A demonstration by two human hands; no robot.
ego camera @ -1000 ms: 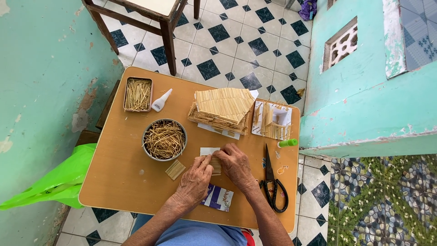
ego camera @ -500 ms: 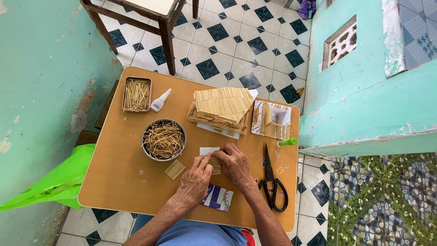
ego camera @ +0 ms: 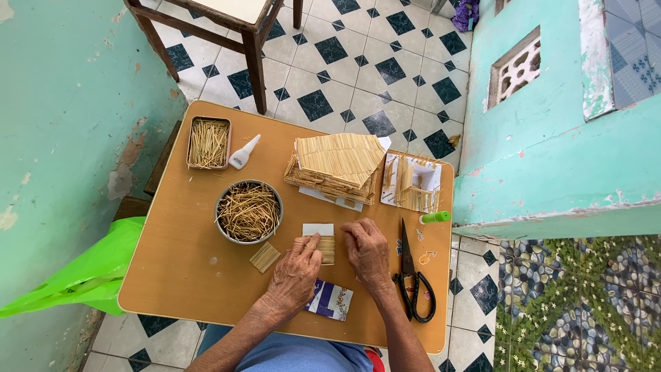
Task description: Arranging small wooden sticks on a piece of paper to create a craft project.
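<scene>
Stick panel (ego camera: 325, 249), a small mat of thin straw-coloured sticks laid side by side on a white paper slip (ego camera: 318, 229), is pinned near the front middle of the wooden table (ego camera: 186, 275) between both hands. The left hand (ego camera: 296, 272) is laid flat with its fingers together, the tips pressing the panel's left edge; the right hand (ego camera: 368, 251) is curled close at the right edge, though whether its fingers actually pinch the sticks cannot be told from this height.

A slip is judged the main risk: uneven pressure from either side could buckle the row or skew the sticks before they hold. A loose sleeve or wrist could also be dragged over the second small panel (ego camera: 265, 257) just to the left, or nudge the metal bowl of loose sticks (ego camera: 248, 211) close behind it.

Black scissors (ego camera: 412, 279) lie right of the right hand, a printed card (ego camera: 332, 301) under the left wrist. Farther back stand the stick-built roof (ego camera: 341, 165), a glue tube (ego camera: 244, 153) and a tin of sticks (ego camera: 208, 143).
</scene>
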